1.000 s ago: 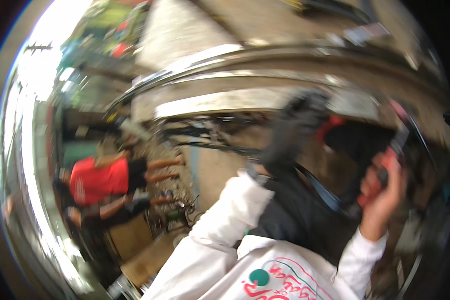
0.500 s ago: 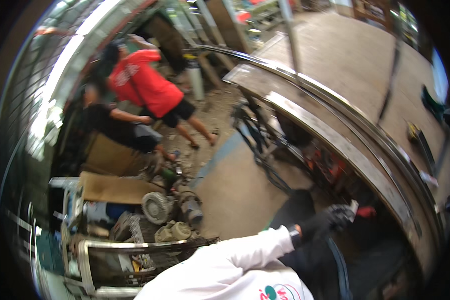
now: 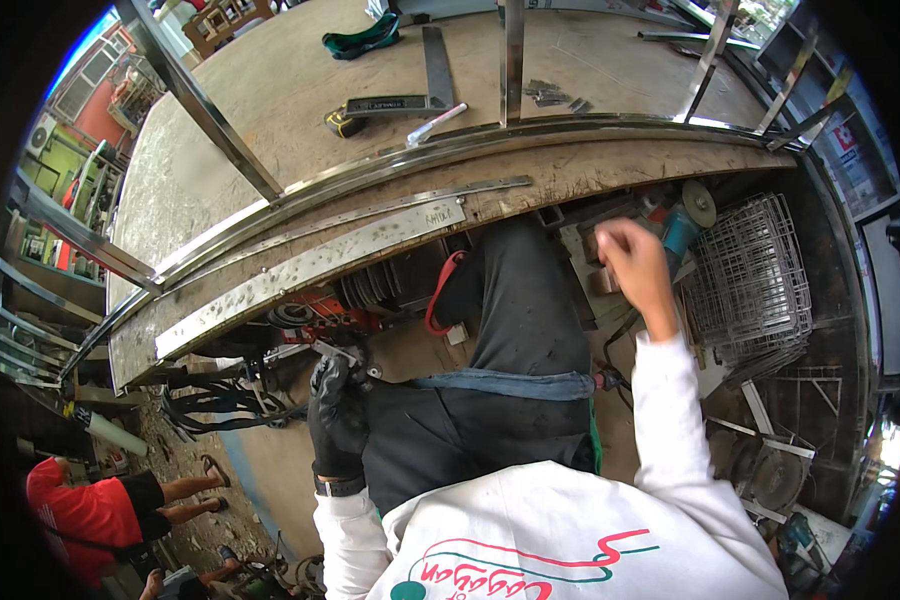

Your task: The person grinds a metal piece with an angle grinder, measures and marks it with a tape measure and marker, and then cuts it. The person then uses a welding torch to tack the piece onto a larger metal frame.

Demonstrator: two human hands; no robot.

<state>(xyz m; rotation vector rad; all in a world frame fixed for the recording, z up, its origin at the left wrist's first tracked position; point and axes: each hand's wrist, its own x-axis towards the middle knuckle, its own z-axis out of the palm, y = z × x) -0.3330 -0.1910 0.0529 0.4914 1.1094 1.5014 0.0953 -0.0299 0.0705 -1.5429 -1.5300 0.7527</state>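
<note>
My left hand (image 3: 338, 405), in a black glove, is closed around a small flat grey metal piece (image 3: 336, 352) above my left thigh. My right hand (image 3: 635, 275) is bare and reaches forward under the workbench edge. Its fingers are loosely bent and apart, and I see nothing between them. Just to its right lies a teal angle grinder (image 3: 682, 232) with a round disc on top. A red strap or handle (image 3: 440, 295) curves beside my knee. A blue cloth strip (image 3: 510, 384) lies across my legs.
Over the workbench (image 3: 610, 165) stands a shiny metal tube frame (image 3: 511, 70). On top lie a try square (image 3: 395, 103), a yellow tape measure (image 3: 343, 124) and a marker (image 3: 436, 124). Wire racks (image 3: 755, 270) stand right; cables (image 3: 220, 405) hang left. A person in red (image 3: 90, 515) is behind left.
My view has swung round to the right, so the bench now lies ahead. My right arm has come into view, reaching forward. My left hand still holds the metal piece.
</note>
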